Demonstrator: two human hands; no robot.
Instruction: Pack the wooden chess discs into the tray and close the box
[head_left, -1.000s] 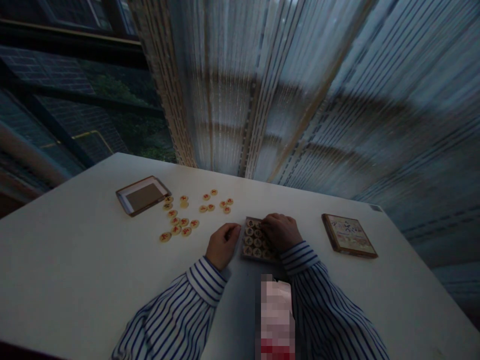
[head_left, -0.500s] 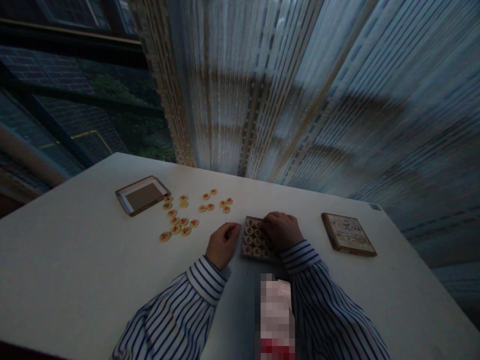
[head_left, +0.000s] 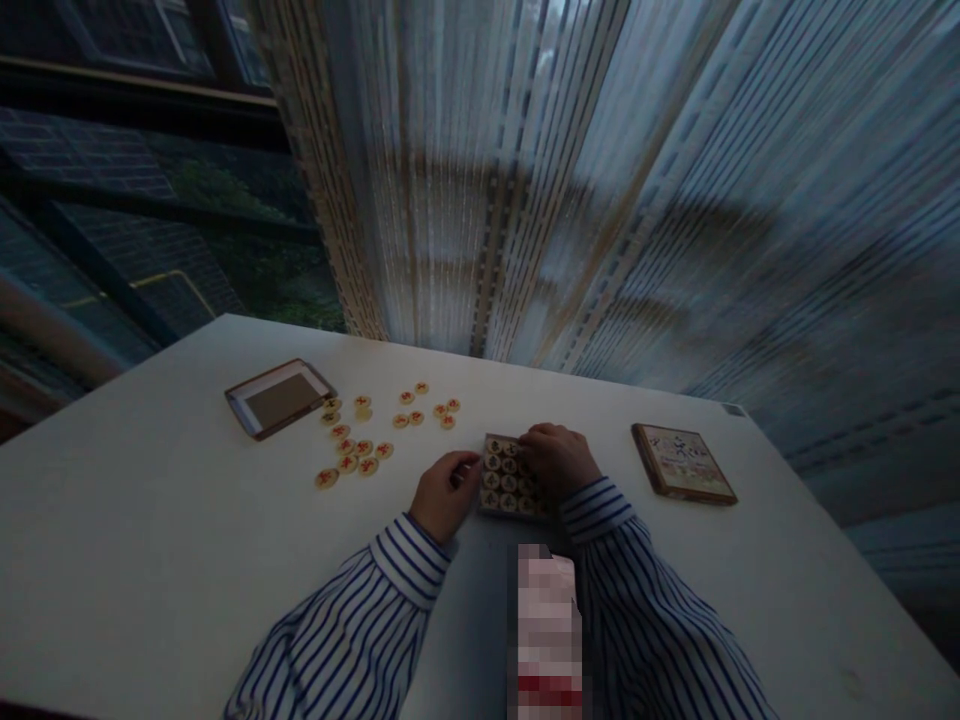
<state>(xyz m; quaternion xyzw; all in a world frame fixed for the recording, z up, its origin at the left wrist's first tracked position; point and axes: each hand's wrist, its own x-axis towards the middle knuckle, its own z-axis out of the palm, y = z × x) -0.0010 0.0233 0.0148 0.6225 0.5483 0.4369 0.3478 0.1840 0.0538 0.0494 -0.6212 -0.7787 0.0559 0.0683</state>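
Observation:
A small shallow box [head_left: 512, 517] filled with rows of round xiangqi pieces [head_left: 490, 481] lies on the table in front of me. My left hand [head_left: 444, 496] is at its left side, fingers curled, with the fingertips against the box's edge. Over the right part of the box rests my right hand [head_left: 562, 461]. Its fingers are bent down onto the pieces and cover some of them; whether a piece is between the fingertips is hidden. Loose xiangqi pieces with red characters [head_left: 347, 464] are scattered to the left of my hands.
An open box lid or tray [head_left: 282, 402] sits at the far left of the white table [head_left: 150, 520]. On the right lies a flat printed box [head_left: 684, 463]. A blurred-out object [head_left: 550, 630] is at the front, between my forearms. String curtains [head_left: 480, 200] hang behind the table.
The view has shifted slightly. My left fingers have loosened a little at the box's edge, and a small gap shows between them. My right hand stays over the box.

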